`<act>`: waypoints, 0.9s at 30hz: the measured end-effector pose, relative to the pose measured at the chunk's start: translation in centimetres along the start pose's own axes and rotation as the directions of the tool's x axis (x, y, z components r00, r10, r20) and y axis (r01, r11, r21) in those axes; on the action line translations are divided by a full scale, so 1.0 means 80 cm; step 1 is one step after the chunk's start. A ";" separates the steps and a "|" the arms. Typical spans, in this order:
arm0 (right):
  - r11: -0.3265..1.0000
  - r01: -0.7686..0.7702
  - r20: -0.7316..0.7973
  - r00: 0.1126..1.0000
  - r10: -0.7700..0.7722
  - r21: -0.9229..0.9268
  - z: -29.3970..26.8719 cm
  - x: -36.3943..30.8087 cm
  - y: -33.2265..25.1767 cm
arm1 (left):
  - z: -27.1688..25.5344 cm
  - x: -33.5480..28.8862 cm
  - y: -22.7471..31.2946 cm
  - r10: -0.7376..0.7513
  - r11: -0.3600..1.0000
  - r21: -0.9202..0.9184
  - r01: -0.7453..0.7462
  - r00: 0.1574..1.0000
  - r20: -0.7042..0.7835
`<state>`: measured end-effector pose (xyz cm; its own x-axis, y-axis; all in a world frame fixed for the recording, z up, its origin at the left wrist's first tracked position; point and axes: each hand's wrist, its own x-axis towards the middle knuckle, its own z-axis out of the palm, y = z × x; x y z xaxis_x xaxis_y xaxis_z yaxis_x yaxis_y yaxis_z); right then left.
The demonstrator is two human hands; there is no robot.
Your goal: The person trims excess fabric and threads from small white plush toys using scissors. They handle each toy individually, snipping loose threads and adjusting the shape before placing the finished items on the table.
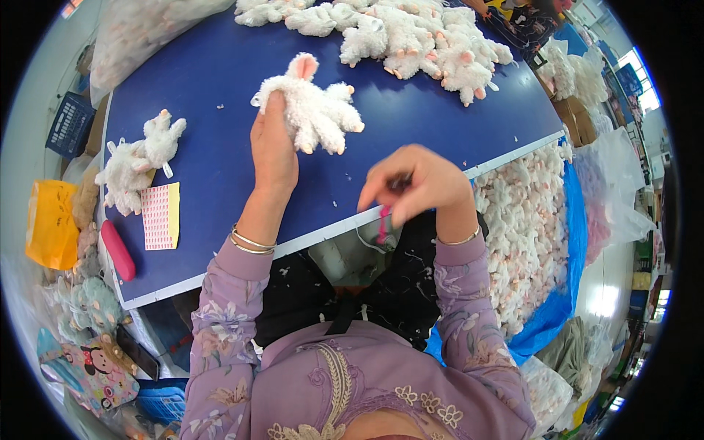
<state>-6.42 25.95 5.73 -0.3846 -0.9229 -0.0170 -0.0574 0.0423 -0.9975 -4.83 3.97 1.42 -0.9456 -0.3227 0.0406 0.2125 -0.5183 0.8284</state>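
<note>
My left hand point(275, 143) is closed round a small white plush toy point(312, 110) with a pink ear, lifted above the blue table. At the table's front edge, my right hand point(422, 183) is curled round a small dark object point(399, 182), its kind hidden by fingers and blur. A pink strip point(383, 224) hangs just below that hand. Two more white plush toys point(136, 169) lie at the left of the table. Beside them are a sheet of small red-and-white stickers point(160, 220) and a long pink case point(117, 249).
A heap of white plush toys point(411, 40) covers the table's far side. Right of my lap, a blue-lined container point(517, 235) is full of similar toys. A large clear bag point(139, 37) stands at far left, with a yellow bag point(53, 227) and blue basket point(71, 125) nearby.
</note>
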 end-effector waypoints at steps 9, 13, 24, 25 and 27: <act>0.999 0.038 -0.811 0.584 -0.042 -0.024 -0.012 0.031 0.045 | 0.011 -0.009 -0.007 -0.196 0.981 0.024 0.195 0.969 0.148; 0.998 0.051 -0.765 0.644 -0.014 0.025 0.003 0.038 0.033 | 0.005 -0.009 -0.013 -0.338 0.933 0.213 0.289 0.909 0.245; 0.911 0.343 -0.869 0.494 0.032 0.229 -0.018 0.031 0.057 | 0.011 -0.012 -0.013 -0.252 0.866 0.490 0.096 0.932 0.262; 0.900 0.364 -0.876 0.480 0.040 0.240 -0.019 0.031 0.057 | 0.012 -0.014 -0.014 -0.239 0.853 0.517 0.072 0.934 0.265; 0.890 0.375 -0.875 0.481 0.052 0.259 -0.021 0.030 0.059 | 0.012 -0.014 -0.015 -0.200 0.823 0.567 0.017 0.944 0.263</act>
<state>-9.12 24.59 1.11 -0.9943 -0.1067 0.0003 0.0435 -0.4076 -0.9121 -4.22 5.72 0.92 -0.9998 0.0074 0.0193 0.0194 0.0172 0.9997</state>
